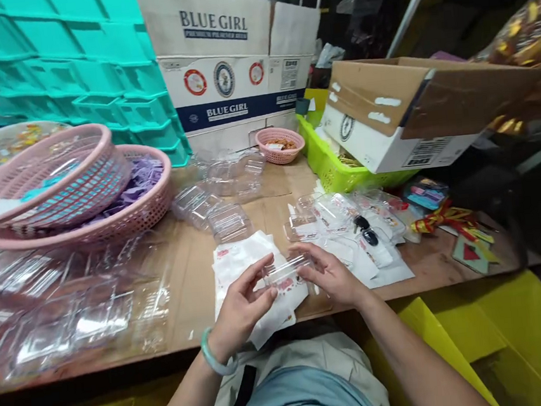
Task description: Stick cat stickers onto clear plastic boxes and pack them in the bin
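Between my two hands a clear plastic clamshell case (286,267) is held up over a stack of white printed sheets (242,257). My left hand (246,301), with a pale green bangle at the wrist, grips the case's left end between thumb and fingers. At the right end, the thumb and fingers of my right hand (328,274) close on the same case. Red print on the top sheet shows through and below the plastic. To the right of my hands lie clear cases with printed cards (333,213) and two small black objects (369,237).
Clear empty cases (229,223) lie ahead, and rows of them (75,317) at left. Pink baskets (156,207) hold purple pieces. Teal crates (94,60) and a white carton (220,74) stand behind. A green basket (319,160) with an open box (368,123) is at right.
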A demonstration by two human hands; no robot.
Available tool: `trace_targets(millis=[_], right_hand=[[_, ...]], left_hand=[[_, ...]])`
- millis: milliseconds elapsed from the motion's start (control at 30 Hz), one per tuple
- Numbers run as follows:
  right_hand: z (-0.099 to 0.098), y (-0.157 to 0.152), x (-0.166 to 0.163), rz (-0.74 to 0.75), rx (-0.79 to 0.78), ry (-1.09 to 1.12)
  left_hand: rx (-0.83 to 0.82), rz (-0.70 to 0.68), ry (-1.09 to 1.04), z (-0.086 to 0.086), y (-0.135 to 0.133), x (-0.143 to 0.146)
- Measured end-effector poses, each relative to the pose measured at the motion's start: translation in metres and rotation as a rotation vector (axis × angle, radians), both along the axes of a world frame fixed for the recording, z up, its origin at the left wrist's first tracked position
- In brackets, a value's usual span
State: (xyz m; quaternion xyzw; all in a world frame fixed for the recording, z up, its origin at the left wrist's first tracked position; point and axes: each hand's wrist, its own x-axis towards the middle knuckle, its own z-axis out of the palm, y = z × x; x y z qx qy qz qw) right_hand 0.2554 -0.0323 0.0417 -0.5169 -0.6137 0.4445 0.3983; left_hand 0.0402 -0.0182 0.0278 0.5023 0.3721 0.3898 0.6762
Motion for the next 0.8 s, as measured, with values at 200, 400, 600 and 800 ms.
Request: trace_targets(millis=[200, 400, 600, 800], right_hand=[[0.008, 0.011, 0.113, -0.92, 0.545, -0.453], [0.006, 0.06, 0.165, -0.915, 0.524, -0.892], [0.01, 0.065, 0.097, -0.879, 0.775, -0.868], [-0.027, 0.042, -0.028, -0.261, 0.521, -0.486]], left_hand=[[0.301, 0.126, 0.361, -0.019, 0.011, 0.009], [0.59, 0.403, 0.971, -0.034, 0.029, -0.018], [0.263, 0.335, 1.186, -0.036, 0.046, -0.05], [0.225, 0.403, 0.793, -0.026, 0.041, -0.053]])
